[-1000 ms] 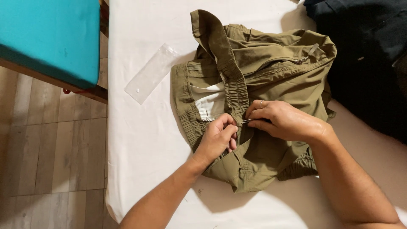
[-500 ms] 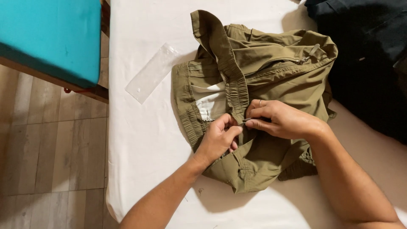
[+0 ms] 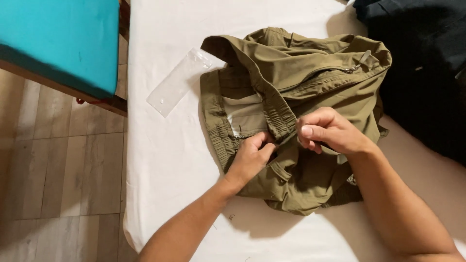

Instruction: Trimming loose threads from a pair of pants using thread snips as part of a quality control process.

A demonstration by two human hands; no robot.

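Our right fingers point(image 3: 310, 132) are pinched together on a fold of the waistband at the middle of the olive trousers point(image 3: 310, 87), thumb on top, pressed against the forefinger. Our left hand point(image 3: 250, 157) is curled into a loose fist, fingertips tucked down into the cloth just at nine o'clock of the right hand point(image 3: 330, 133); whether they grip a fastener we cannot tell, since the fold hides them.

To do this well, we judge the two grips should stay close, each holding only one layer, with the cloth taut between them, so nothing bunches.

The trousers lie crumpled on the white sheet point(image 3: 165, 160), mid-table. A clear plastic sleeve point(image 3: 178, 81) lies flat at ten o'clock of them, a dark garment point(image 3: 422, 63) at two o'clock, a teal cushion point(image 3: 58, 39) far off at ten.
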